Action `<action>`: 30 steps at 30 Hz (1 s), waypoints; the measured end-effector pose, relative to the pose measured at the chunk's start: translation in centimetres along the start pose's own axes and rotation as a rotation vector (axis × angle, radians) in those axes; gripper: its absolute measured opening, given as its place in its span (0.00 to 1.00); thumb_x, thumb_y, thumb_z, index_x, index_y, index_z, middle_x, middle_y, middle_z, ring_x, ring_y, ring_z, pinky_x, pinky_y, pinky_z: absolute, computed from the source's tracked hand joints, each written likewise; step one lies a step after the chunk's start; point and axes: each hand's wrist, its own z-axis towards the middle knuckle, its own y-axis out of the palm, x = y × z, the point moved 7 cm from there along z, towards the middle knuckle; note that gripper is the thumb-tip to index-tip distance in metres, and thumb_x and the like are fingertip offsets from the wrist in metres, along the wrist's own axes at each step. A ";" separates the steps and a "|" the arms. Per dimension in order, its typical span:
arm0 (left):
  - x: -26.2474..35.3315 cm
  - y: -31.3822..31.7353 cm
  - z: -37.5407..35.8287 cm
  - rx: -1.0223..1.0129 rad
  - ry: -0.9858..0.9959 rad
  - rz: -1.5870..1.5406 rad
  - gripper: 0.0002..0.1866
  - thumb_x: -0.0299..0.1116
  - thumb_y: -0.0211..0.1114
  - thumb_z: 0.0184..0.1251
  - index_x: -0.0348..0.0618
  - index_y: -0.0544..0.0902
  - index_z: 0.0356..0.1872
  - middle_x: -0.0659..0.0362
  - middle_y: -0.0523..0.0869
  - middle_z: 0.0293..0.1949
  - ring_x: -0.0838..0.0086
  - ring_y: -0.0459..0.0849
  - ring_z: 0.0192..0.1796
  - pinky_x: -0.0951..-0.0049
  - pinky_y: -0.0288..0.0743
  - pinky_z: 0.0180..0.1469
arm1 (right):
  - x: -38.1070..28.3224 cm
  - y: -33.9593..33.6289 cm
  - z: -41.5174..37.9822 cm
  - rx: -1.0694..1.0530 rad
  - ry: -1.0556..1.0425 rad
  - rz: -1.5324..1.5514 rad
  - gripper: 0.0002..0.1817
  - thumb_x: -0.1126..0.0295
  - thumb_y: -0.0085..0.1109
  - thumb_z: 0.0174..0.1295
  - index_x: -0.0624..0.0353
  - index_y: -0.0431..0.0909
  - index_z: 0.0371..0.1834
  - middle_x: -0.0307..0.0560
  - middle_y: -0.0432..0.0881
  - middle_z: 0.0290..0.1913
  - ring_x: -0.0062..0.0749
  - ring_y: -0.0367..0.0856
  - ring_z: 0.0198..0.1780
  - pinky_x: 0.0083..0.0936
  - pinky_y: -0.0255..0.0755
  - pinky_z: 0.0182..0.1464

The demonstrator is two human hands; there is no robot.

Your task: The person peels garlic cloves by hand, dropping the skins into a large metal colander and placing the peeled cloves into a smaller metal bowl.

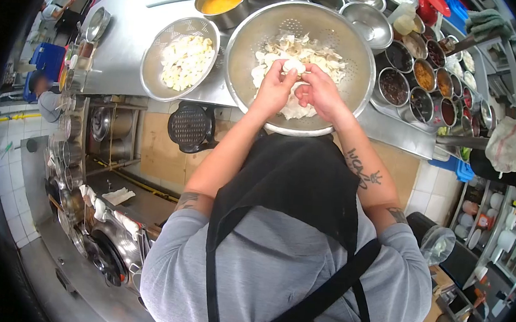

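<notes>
Over a large perforated metal colander, both my hands meet around a small round whitish piece of food, whose exact kind I cannot make out. My left hand pinches it from the left with thumb and fingers. From the right, the fingers of my right hand are curled against it. Loose cream and beige pieces, some thin and flaky, lie in the colander below. A smaller colander to the left holds a heap of pale yellow-white chunks.
A pot of orange liquid stands behind the colanders. Metal bowls are at the back right. Several round containers of dark and orange ingredients crowd the right side. A black stool sits below the counter edge. Another person is far left.
</notes>
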 end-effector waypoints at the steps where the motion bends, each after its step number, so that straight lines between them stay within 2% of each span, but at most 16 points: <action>1: 0.0 0.0 -0.1 0.006 0.010 -0.040 0.15 0.38 0.58 0.78 0.41 0.72 0.57 0.59 0.86 0.38 0.79 0.84 0.39 0.75 0.78 0.40 | -0.2 -0.3 0.0 -0.006 0.010 -0.064 0.15 0.69 0.48 0.72 0.63 0.70 0.57 0.45 0.79 0.37 0.20 0.75 0.28 0.20 0.71 0.25; 2: 0.0 0.1 -0.3 0.011 0.018 -0.081 0.16 0.38 0.59 0.77 0.42 0.72 0.58 0.59 0.86 0.37 0.78 0.83 0.38 0.76 0.78 0.40 | -0.5 -0.9 0.0 -0.003 -0.004 -0.100 0.15 0.69 0.50 0.71 0.64 0.72 0.57 0.44 0.80 0.37 0.20 0.75 0.28 0.19 0.70 0.25; 5: 1.0 0.1 -0.7 -0.092 0.035 0.048 0.15 0.32 0.62 0.75 0.40 0.72 0.58 0.61 0.83 0.48 0.81 0.82 0.42 0.77 0.77 0.41 | -1.2 -1.8 0.1 0.000 -0.060 -0.237 0.17 0.68 0.55 0.70 0.67 0.75 0.57 0.44 0.82 0.38 0.18 0.76 0.28 0.18 0.71 0.23; 8: 1.9 0.4 -1.1 -0.242 0.023 0.114 0.16 0.31 0.64 0.74 0.38 0.75 0.57 0.61 0.84 0.47 0.82 0.82 0.41 0.78 0.77 0.40 | -2.3 -1.5 -0.4 -0.033 -0.121 -0.368 0.18 0.70 0.58 0.69 0.68 0.75 0.58 0.45 0.83 0.38 0.18 0.78 0.30 0.18 0.73 0.24; 11: 3.3 0.2 -1.4 -0.155 0.049 0.081 0.17 0.30 0.65 0.72 0.37 0.76 0.57 0.61 0.84 0.44 0.83 0.81 0.38 0.80 0.77 0.38 | -2.2 -1.3 -0.4 -0.085 -0.122 -0.343 0.18 0.72 0.58 0.69 0.69 0.75 0.59 0.46 0.83 0.40 0.20 0.81 0.32 0.19 0.78 0.28; 13: 2.5 0.1 -0.9 -0.132 0.128 0.166 0.17 0.32 0.64 0.73 0.38 0.76 0.58 0.61 0.84 0.41 0.84 0.80 0.35 0.80 0.76 0.36 | -1.9 -1.3 -0.4 -0.070 -0.121 -0.284 0.19 0.72 0.58 0.69 0.69 0.74 0.60 0.47 0.84 0.40 0.22 0.83 0.34 0.20 0.80 0.31; 14: 2.2 0.1 -0.8 -0.121 0.168 0.207 0.17 0.33 0.63 0.74 0.39 0.76 0.59 0.61 0.84 0.40 0.84 0.80 0.34 0.80 0.76 0.34 | -1.9 -1.2 -0.5 -0.067 -0.126 -0.281 0.19 0.72 0.57 0.69 0.70 0.74 0.60 0.47 0.84 0.40 0.23 0.83 0.35 0.20 0.81 0.32; 17: 3.3 0.7 -1.3 -0.117 0.108 0.262 0.16 0.36 0.59 0.78 0.42 0.76 0.60 0.61 0.83 0.37 0.84 0.78 0.30 0.81 0.76 0.31 | -2.0 -0.5 -1.1 -0.078 -0.141 -0.285 0.19 0.73 0.56 0.70 0.70 0.73 0.61 0.47 0.83 0.41 0.24 0.84 0.36 0.21 0.82 0.34; 19: 3.0 0.5 -1.1 -0.115 0.173 0.300 0.16 0.38 0.55 0.80 0.44 0.75 0.62 0.60 0.83 0.36 0.84 0.77 0.28 0.80 0.76 0.29 | -2.0 -0.3 -1.3 -0.100 -0.147 -0.298 0.20 0.73 0.55 0.70 0.70 0.72 0.62 0.47 0.84 0.41 0.24 0.85 0.37 0.21 0.82 0.34; 21: 2.8 0.8 -1.2 -0.115 0.130 0.244 0.17 0.38 0.53 0.81 0.44 0.74 0.63 0.60 0.83 0.35 0.83 0.77 0.28 0.80 0.76 0.28 | -2.0 -0.2 -1.0 -0.123 -0.152 -0.277 0.18 0.73 0.52 0.71 0.70 0.72 0.62 0.46 0.83 0.39 0.23 0.84 0.36 0.21 0.82 0.33; 23: 2.6 1.9 -2.0 -0.112 -0.023 0.091 0.17 0.37 0.51 0.82 0.44 0.72 0.64 0.59 0.83 0.36 0.83 0.78 0.28 0.79 0.77 0.28 | -1.5 -0.3 -0.9 -0.125 -0.160 -0.238 0.17 0.72 0.49 0.72 0.69 0.71 0.61 0.45 0.82 0.37 0.22 0.83 0.34 0.21 0.81 0.32; 25: 2.6 2.4 -2.1 -0.070 0.027 0.125 0.17 0.36 0.51 0.82 0.44 0.71 0.65 0.59 0.83 0.33 0.82 0.78 0.27 0.78 0.77 0.28 | -1.0 -0.3 -0.6 -0.112 -0.173 -0.186 0.17 0.71 0.46 0.74 0.68 0.71 0.60 0.43 0.81 0.34 0.21 0.81 0.31 0.20 0.78 0.30; 28: 2.3 2.4 -1.9 -0.010 0.159 0.297 0.17 0.34 0.52 0.81 0.44 0.71 0.65 0.59 0.83 0.29 0.80 0.79 0.26 0.75 0.77 0.28 | -0.3 -0.8 -0.2 0.062 -0.209 -0.376 0.15 0.71 0.43 0.74 0.67 0.72 0.58 0.41 0.79 0.31 0.19 0.76 0.28 0.19 0.73 0.29; 30: 1.8 2.0 -1.6 0.018 0.229 0.395 0.17 0.33 0.52 0.80 0.44 0.72 0.65 0.59 0.82 0.27 0.79 0.79 0.25 0.74 0.77 0.28 | -0.2 -0.7 -0.2 0.035 -0.224 -0.414 0.17 0.71 0.42 0.74 0.67 0.70 0.61 0.42 0.78 0.31 0.19 0.75 0.28 0.19 0.72 0.30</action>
